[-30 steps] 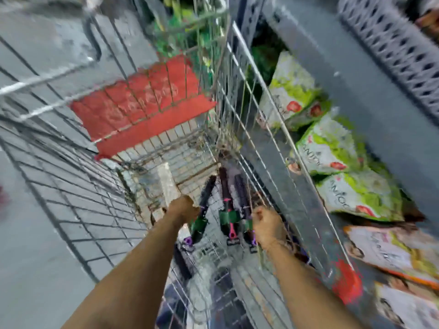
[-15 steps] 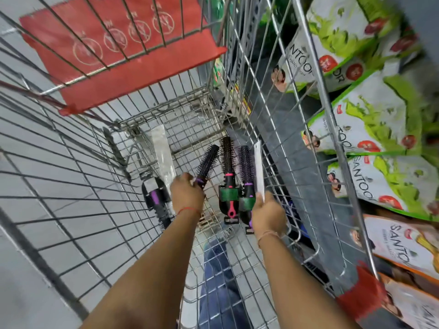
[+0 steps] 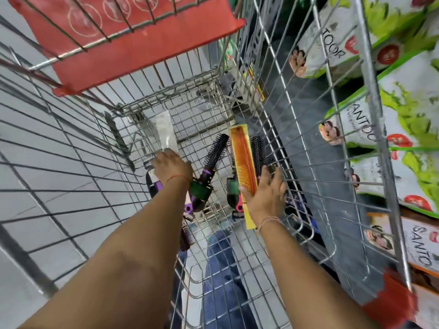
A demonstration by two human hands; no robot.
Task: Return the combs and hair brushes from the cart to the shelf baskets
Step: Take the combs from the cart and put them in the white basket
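Observation:
Both my hands reach down into the wire cart (image 3: 280,129). My right hand (image 3: 267,195) grips an orange comb in a yellow packet (image 3: 242,160), held up lengthwise above the cart floor. My left hand (image 3: 172,166) rests on a clear flat packet (image 3: 167,131), fingers curled over its lower end. Between the hands lies a round black brush with a purple and green handle (image 3: 209,167). Two more round brushes (image 3: 257,150) lie partly behind the comb, with green and pink handles (image 3: 234,195). A dark purple-banded brush (image 3: 154,186) lies under my left wrist.
The cart's red child-seat flap (image 3: 133,36) hangs over the far end. Green and white bags (image 3: 403,119) fill the shelf to the right, behind the cart's wire side. Grey floor tiles lie to the left. No shelf basket is in view.
My right hand has lifted the packet and turned it, so the orange comb faces up. My left hand has slid left onto the clear packet. The view has moved deeper into the cart.

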